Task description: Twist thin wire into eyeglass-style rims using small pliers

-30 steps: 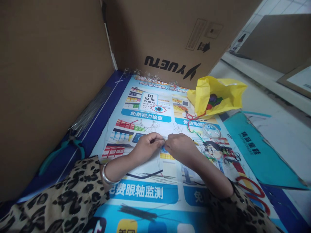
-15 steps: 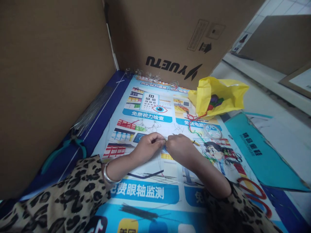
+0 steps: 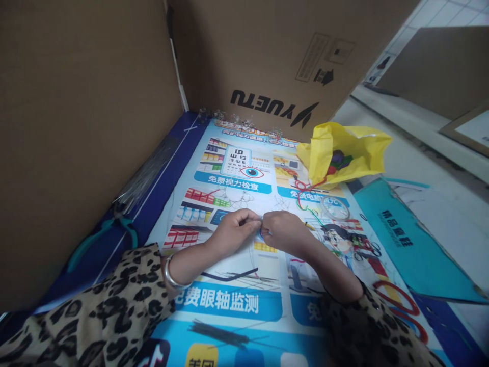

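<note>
Biggest first: a tall cardboard panel (image 3: pixel 84 127) fills the left, another printed panel (image 3: pixel 267 56) stands across the far side, and here's the poster (image 3: pixel 229 262) spread between them! Over on the right lies a teal card (image 3: pixel 405 244), and at the far right the yellow bag (image 3: pixel 349 158) gapes, dark and red bits inside. And mid-scene, the hands! Left hand (image 3: pixel 239 229): thumb and forefinger pinched together, the other fingers curled. Right hand (image 3: pixel 284 229), just beside it: curled into a loose fist, fingertips meeting the left's. What they grip? Too small and hidden to tell; the work sits right where those fingertips meet, above the poster's middle. Teal-handled pliers (image 3: pixel 89 243) on the left, silvery strands (image 3: pixel 147 176) just beyond them. Red loops (image 3: pixel 423 334) near right, dark strands (image 3: pixel 217 332) bundled at the near side, a clear ring (image 3: pixel 347 213) to the right of the hands. And smallest, fine wire loops (image 3: pixel 237 196) lie just beyond the left hand!
</note>
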`<state>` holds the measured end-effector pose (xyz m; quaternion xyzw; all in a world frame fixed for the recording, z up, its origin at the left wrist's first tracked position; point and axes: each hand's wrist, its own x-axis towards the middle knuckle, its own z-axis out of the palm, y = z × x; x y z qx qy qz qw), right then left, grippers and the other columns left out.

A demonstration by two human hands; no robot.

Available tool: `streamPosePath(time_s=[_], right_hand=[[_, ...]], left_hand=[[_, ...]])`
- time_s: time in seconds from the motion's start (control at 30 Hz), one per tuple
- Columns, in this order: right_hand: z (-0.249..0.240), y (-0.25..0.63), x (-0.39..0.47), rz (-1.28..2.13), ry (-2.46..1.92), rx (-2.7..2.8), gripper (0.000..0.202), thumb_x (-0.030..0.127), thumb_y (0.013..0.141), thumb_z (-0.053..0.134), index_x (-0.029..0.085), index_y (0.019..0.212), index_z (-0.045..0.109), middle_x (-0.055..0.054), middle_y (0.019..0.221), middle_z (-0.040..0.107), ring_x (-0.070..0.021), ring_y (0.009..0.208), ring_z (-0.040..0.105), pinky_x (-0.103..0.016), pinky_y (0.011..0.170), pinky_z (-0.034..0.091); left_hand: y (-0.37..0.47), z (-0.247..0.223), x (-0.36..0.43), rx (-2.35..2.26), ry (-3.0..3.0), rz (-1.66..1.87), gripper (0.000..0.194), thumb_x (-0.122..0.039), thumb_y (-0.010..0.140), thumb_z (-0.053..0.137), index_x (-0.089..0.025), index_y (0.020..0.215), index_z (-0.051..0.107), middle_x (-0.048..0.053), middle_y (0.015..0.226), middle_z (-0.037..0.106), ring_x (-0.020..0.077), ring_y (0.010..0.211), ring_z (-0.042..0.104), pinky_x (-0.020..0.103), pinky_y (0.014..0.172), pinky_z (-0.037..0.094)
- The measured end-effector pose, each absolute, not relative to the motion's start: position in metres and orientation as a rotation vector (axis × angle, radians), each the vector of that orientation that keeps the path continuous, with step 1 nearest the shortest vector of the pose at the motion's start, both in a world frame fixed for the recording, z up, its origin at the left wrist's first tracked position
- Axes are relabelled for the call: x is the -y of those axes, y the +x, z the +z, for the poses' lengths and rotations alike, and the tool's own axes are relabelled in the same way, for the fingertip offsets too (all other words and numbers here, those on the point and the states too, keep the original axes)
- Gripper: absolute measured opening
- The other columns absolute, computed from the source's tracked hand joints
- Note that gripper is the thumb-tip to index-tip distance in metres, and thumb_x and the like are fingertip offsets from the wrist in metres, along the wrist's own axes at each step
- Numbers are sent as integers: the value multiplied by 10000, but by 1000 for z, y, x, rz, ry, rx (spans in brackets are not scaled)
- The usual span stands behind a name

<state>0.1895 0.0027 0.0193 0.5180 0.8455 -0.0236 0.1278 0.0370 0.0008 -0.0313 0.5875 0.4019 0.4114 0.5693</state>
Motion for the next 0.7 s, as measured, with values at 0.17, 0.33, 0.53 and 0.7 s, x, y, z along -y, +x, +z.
streamPosePath(time_s=[0.17, 0.33, 0.53, 0.7], right_hand=[[18, 194, -3, -118, 1540, -2482, 180, 223, 756, 439, 179, 775, 612, -55, 804, 665, -183, 746, 603, -259, 619, 368], [16, 199, -4, -144, 1514, -2512, 177, 222, 751, 437, 191, 764, 612, -36, 813, 655, -168, 752, 594, -246, 614, 357], [16, 203, -6, -212, 1534, -2598, 163, 211, 730, 457, 182, 717, 618, -29, 762, 630, -139, 700, 562, -232, 606, 351], [11, 216, -8, -788, 1656, -2833, 85, 159, 653, 502, 167, 627, 583, 7, 664, 557, -91, 600, 489, -207, 577, 359]], left_hand=[[37, -32, -1, -951, 1390, 954, 122, -263, 756, 568, -154, 787, 614, 3, 739, 610, 116, 696, 534, 248, 675, 413], [37, -29, -1, -959, 1364, 941, 128, -271, 742, 578, -154, 784, 607, 4, 731, 616, 117, 686, 541, 254, 670, 422], [37, -27, 0, -958, 1385, 921, 113, -265, 748, 569, -160, 772, 605, 5, 725, 614, 111, 677, 531, 254, 667, 421], [36, -25, 0, -946, 1414, 921, 122, -273, 740, 580, -161, 776, 612, 7, 720, 617, 115, 669, 532, 260, 661, 425]])
